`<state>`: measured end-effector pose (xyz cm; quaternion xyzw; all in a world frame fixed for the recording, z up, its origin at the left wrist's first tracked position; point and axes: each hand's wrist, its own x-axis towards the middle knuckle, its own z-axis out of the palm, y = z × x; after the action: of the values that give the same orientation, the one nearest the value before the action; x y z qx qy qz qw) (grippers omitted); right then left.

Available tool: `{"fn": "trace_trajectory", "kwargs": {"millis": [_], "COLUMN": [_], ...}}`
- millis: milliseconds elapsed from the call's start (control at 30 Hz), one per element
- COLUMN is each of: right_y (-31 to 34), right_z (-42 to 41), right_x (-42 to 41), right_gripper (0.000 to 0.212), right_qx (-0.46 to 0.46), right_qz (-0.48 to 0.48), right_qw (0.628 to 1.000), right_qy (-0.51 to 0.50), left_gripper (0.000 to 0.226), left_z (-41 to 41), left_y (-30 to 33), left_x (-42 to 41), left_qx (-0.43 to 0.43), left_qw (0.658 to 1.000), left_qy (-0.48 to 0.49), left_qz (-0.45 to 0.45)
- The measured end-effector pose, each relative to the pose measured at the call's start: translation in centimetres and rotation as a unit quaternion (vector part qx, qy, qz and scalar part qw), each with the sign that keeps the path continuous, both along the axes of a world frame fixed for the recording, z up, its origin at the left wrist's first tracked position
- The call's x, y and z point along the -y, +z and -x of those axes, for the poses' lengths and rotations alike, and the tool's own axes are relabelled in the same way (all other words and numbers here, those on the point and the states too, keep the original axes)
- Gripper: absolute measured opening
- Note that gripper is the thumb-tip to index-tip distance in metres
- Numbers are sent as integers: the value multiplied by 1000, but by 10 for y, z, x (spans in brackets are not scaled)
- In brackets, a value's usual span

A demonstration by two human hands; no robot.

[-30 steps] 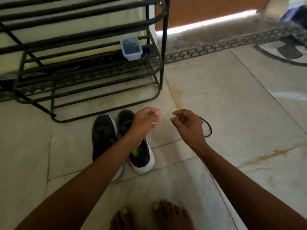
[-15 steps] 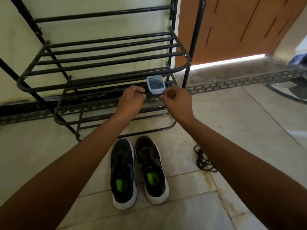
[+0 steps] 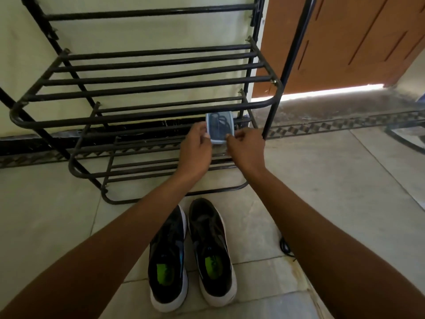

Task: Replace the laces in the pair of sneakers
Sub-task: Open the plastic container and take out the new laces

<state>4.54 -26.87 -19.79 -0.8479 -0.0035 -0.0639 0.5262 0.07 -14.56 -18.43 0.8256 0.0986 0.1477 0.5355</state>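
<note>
Sneakers (image 3: 192, 254), black with white soles, stand side by side on the tiled floor (image 3: 333, 192) between my forearms, long axes running toward the black metal shoe rack (image 3: 142, 88), toes nearest it and heels toward me. I see green patches on both insoles, but I cannot read any writing or brand there. My left hand (image 3: 195, 148) and right hand (image 3: 245, 147) each grip one side of a small pale blue plastic box (image 3: 219, 129) that sits on a rack shelf, fingers curled against its edges. Dark cord shows inside it. A loose black lace (image 3: 285, 246) lies on the floor right of the shoes, partly hidden by my right forearm.
</note>
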Motion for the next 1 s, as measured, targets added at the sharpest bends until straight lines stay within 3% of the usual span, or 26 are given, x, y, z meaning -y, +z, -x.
{"fn": "trace_trajectory", "kwargs": {"millis": [167,267,333,467,567,633,733,800,867,1000], "right_y": [4,1,1,4,8,11,10,10,8,3], "right_z": [99,136,156,184,196,202,202,198,190,178], "right_x": [2,-6,-15,-41,-56,-65,-69,-69,-64,-54], "right_gripper": [10,15,17,30,43,43,36,43,48,23], "right_qx": [-69,-137,-172,-199,-182,-154,-100,-82,-87,-109], "right_qz": [-156,-197,-194,-167,-127,-84,-32,-2,-14,-22], "right_qw": [983,960,949,933,941,950,971,976,967,948], "right_qy": [71,144,182,248,255,258,214,203,240,297], "left_gripper": [30,26,32,41,48,46,44,51,53,27], "left_z": [82,127,151,189,209,219,224,226,224,218], "left_y": [-12,-22,-23,-18,-12,-13,-14,-15,-19,-28], "left_x": [-21,-33,-43,-66,-72,-78,-80,-79,-76,-66], "left_qx": [36,-26,-58,-28,-71,-75,-76,-79,-76,-57], "left_qw": [992,973,942,856,793,773,789,796,825,872], "left_qy": [95,111,99,86,84,89,94,93,90,79], "left_qz": [75,201,314,509,599,623,602,592,553,479]}}
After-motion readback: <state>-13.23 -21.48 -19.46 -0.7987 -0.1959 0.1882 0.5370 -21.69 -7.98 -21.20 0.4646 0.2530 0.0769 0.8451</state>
